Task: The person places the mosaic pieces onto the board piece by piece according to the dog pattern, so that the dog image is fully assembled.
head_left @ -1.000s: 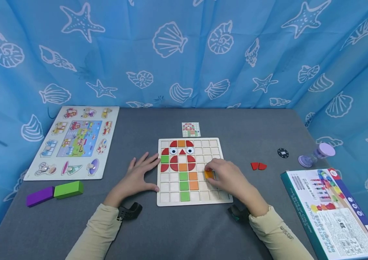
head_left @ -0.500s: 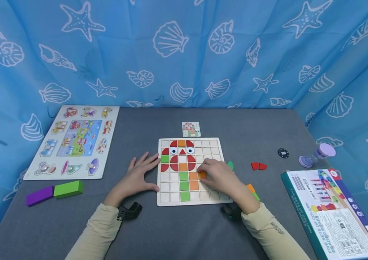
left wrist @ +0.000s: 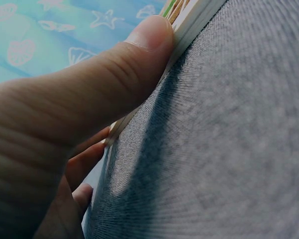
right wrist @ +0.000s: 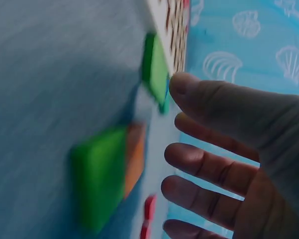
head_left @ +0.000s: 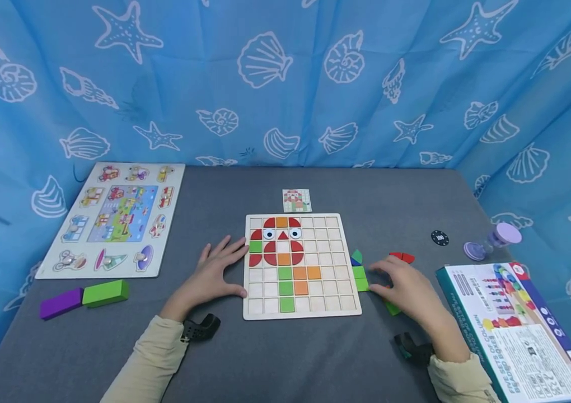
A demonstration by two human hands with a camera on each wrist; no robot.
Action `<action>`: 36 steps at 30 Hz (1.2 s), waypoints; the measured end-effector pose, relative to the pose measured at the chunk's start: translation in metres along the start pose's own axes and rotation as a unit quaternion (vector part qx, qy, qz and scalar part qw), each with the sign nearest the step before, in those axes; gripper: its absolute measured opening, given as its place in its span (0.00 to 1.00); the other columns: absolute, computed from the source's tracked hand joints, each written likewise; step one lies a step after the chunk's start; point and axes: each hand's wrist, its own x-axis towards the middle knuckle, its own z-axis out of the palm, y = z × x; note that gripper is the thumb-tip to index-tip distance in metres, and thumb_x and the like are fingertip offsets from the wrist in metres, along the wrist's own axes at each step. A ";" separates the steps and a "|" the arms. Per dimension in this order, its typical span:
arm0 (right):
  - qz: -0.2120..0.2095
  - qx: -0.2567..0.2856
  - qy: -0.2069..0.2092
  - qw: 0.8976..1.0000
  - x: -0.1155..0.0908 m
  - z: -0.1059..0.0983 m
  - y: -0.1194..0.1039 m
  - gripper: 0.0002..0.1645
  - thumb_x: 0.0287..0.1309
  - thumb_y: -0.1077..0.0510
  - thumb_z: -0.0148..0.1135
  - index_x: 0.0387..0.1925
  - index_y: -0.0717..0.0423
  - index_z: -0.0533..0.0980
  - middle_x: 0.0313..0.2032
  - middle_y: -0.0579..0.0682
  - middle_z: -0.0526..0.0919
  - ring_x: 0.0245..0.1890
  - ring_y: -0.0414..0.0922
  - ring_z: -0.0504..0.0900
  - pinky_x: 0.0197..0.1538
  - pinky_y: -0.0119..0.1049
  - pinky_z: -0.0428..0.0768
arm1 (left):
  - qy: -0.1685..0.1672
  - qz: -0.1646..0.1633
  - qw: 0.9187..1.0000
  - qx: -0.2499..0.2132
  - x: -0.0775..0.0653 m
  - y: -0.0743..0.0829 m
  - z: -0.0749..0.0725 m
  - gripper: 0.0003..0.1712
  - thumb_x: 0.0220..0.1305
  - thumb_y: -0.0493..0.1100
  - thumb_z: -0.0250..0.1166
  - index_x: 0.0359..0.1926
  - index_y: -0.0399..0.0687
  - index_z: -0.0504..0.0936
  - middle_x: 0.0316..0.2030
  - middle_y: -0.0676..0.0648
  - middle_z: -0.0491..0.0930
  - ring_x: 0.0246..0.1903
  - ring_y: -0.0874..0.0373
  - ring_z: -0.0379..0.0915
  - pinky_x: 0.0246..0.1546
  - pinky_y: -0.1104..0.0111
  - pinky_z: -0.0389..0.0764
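Note:
A wooden grid board (head_left: 331,302) bears red, orange and green tiles and two eye tiles, laid out like an animal figure. My left hand (head_left: 210,277) rests at its left edge, fingers spread; in the left wrist view the thumb (left wrist: 151,35) touches the edge. One orange tile (head_left: 314,272) lies in the grid, right of another orange one. Off the board's right side my right hand (head_left: 408,285) hovers with loosely bent fingers, nothing between them. Near its fingertips are green tiles (head_left: 360,279) and a teal piece (head_left: 357,256). Beneath it, the right wrist view shows a green tile (right wrist: 102,177) against an orange one (right wrist: 134,157).
A picture card (head_left: 296,200) lies behind the board. Red pieces (head_left: 402,257), a black chip (head_left: 439,238), a purple sand timer (head_left: 492,240) and a box (head_left: 522,330) are on the right. Purple (head_left: 62,304) and green blocks (head_left: 106,294) and a peg puzzle (head_left: 119,218) are left.
My right hand set the orange tile into the grid, let go and moved right, off the board, uncovering the green tiles there. My left hand has stayed put.

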 end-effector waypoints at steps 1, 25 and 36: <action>0.012 -0.007 -0.005 1.000 -0.003 0.000 0.004 0.22 0.39 0.52 0.71 0.40 0.54 0.78 0.34 0.48 0.77 0.32 0.43 0.74 0.35 0.43 0.74 | 0.000 0.000 1.000 0.001 0.000 0.000 0.000 0.58 0.32 0.68 0.68 0.66 0.56 0.56 0.67 0.55 0.51 0.68 0.50 0.33 0.60 0.46 0.30; -0.004 -0.013 0.024 1.000 -0.007 0.003 -0.005 0.16 0.38 0.57 0.71 0.34 0.54 0.79 0.32 0.47 0.78 0.30 0.42 0.74 0.34 0.40 0.73 | 0.006 -0.002 1.000 -0.001 0.000 -0.002 0.000 0.59 0.31 0.69 0.67 0.66 0.57 0.57 0.67 0.56 0.50 0.68 0.51 0.33 0.60 0.46 0.30; -0.149 -0.007 0.018 0.989 0.021 0.018 -0.061 0.15 0.39 0.55 0.70 0.35 0.50 0.79 0.32 0.42 0.79 0.31 0.38 0.74 0.37 0.35 0.73 | 0.000 -0.004 1.000 0.010 0.000 0.000 0.001 0.58 0.31 0.69 0.67 0.66 0.58 0.56 0.67 0.56 0.50 0.68 0.51 0.33 0.60 0.46 0.31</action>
